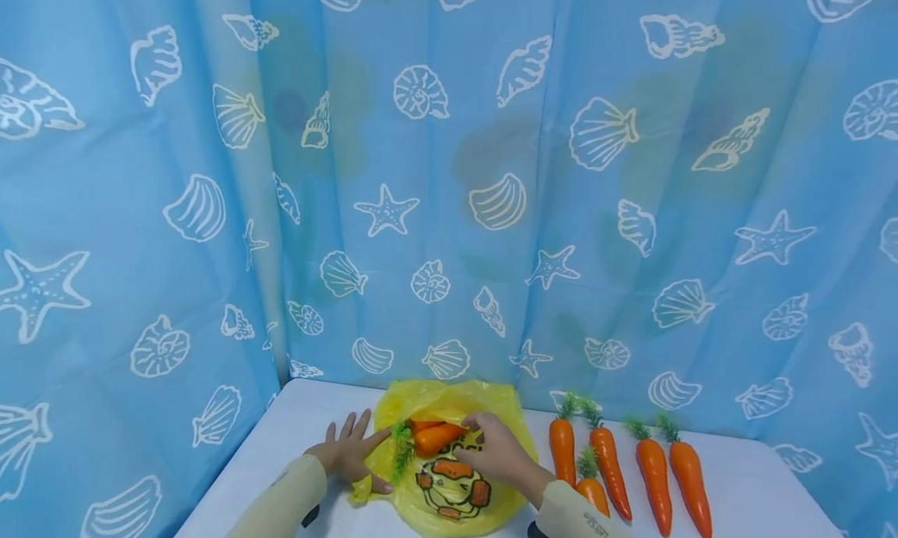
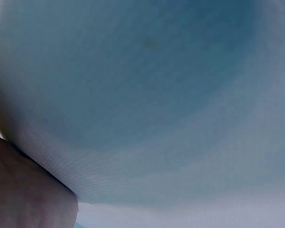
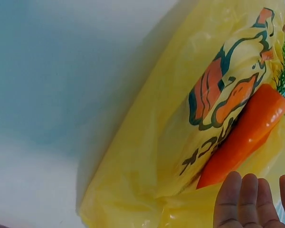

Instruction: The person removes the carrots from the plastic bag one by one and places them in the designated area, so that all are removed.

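Note:
A yellow plastic bag (image 1: 456, 522) with a printed cartoon lies on the table, its mouth partly open. Inside the mouth shows an orange carrot (image 1: 436, 438) with green leaves (image 1: 402, 448) toward the left, and more orange shows behind it. My left hand (image 1: 345, 454) rests at the bag's left edge with fingers spread, thumb and forefinger over the yellow plastic. Over the right side of the bag's mouth is my right hand (image 1: 500, 450), thumb and fingers apart. In the right wrist view its straight fingers (image 3: 249, 199) are close by the carrot in the bag.
Several more carrots (image 1: 652, 476) with leafy tops lie on the white table (image 1: 758, 483) right of the bag; one is partly behind the right sleeve (image 1: 578, 514). A blue shell-patterned curtain (image 1: 449, 179) hangs behind and at the left. The left wrist view is mostly blurred blue-grey.

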A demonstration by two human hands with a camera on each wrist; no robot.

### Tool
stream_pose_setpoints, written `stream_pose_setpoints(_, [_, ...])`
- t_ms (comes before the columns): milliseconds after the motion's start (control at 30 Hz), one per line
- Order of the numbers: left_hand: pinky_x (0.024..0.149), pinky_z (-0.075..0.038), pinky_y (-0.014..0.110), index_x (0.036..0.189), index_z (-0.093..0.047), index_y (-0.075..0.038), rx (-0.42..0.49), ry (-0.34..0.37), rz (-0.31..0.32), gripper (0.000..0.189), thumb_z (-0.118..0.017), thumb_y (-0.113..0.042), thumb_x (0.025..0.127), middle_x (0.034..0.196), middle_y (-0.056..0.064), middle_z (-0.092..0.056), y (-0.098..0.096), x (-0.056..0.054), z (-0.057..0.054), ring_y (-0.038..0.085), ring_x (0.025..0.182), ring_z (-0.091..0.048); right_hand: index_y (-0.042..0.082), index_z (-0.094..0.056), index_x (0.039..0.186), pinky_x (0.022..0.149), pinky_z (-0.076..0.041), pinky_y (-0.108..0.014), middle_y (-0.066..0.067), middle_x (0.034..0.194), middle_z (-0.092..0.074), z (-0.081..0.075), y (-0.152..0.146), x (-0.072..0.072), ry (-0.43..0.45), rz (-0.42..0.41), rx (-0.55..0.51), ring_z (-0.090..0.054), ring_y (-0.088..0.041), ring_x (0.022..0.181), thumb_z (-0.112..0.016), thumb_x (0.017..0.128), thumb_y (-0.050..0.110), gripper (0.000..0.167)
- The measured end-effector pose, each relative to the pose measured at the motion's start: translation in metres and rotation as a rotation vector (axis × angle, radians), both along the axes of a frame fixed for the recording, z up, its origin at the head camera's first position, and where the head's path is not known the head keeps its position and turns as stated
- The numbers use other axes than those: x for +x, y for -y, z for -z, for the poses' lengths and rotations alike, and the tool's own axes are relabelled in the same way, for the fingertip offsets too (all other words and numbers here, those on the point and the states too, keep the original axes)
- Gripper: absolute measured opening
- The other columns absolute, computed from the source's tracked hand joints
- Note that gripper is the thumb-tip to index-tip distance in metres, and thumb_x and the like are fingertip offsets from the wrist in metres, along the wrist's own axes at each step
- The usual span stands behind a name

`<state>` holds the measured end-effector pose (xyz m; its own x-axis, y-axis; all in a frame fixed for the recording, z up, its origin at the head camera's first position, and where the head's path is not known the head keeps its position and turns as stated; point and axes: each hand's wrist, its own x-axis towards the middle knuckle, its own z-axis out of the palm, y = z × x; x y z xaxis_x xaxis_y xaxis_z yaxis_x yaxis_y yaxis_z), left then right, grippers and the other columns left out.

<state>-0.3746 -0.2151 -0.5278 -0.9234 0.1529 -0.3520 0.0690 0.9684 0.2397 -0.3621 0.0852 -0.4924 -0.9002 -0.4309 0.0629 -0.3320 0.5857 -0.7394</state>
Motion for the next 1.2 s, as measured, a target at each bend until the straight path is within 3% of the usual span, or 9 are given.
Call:
stream_pose_setpoints(200, [0.117, 0.001, 0.069, 0.153, -0.034, -0.035, -0.009, -0.027, 0.005, 0.11, -0.069, -0.083, 0.061, 0.167, 0.013, -0.006, 0.003, -0.001, 0.003, 0.043, 0.152, -0.003, 0.002, -0.057, 0.128, 0.087, -0.052, -0.049, -0.018, 0.128, -0.057, 0.003, 0.006, 0.001, 0.017, -0.037, -0.011, -0.058, -0.034, 0.108, -0.074, 0.089, 0.026, 0.049])
stream_pose_setpoints(467, [0.118, 0.001, 0.067, 0.153, -0.034, -0.036, -0.019, -0.051, 0.004, 0.108, -0.069, -0.082, 0.062, 0.167, 0.012, -0.007, -0.004, -0.002, -0.009, 0.042, 0.153, -0.004, 0.002, -0.057, 0.128, 0.089, -0.052, -0.05, -0.018, 0.13, -0.057, 0.0, 0.011, -0.004, 0.026, -0.018, -0.018, -0.057, -0.036, 0.111, -0.075, 0.088, 0.022, 0.049])
stream_pose_setpoints(600, [0.118, 0.003, 0.068, 0.153, -0.033, -0.037, -0.006, -0.029, 0.002, 0.111, -0.068, -0.084, 0.06, 0.168, 0.012, -0.004, -0.001, -0.002, -0.013, 0.042, 0.153, -0.002, 0.002, -0.058, 0.128, 0.089, -0.052, -0.05, -0.018, 0.128, -0.058, 0.0, 0.013, -0.008, 0.006, -0.03, -0.013, -0.057, -0.035, 0.109, -0.076, 0.087, 0.023, 0.049])
stream_pose_setpoints(1000, [0.116, 0.006, 0.069, 0.153, -0.034, -0.037, 0.024, -0.017, -0.015, 0.113, -0.069, -0.085, 0.056, 0.167, 0.013, -0.006, 0.003, -0.002, -0.007, 0.043, 0.152, -0.001, 0.002, -0.059, 0.126, 0.087, -0.052, -0.049, -0.017, 0.127, -0.058, 0.005, 0.016, -0.007, 0.0, -0.055, -0.018, -0.057, -0.034, 0.107, -0.076, 0.087, 0.022, 0.047])
stream_pose_setpoints(1200, [0.117, 0.003, 0.069, 0.153, -0.033, -0.038, 0.017, -0.004, 0.008, 0.111, -0.068, -0.085, 0.059, 0.168, 0.012, -0.005, 0.004, 0.0, 0.003, 0.041, 0.153, -0.002, -0.001, -0.059, 0.125, 0.087, -0.052, -0.051, -0.019, 0.124, -0.059, 0.008, 0.018, -0.005, 0.007, -0.072, -0.002, -0.058, -0.036, 0.106, -0.076, 0.087, 0.02, 0.046])
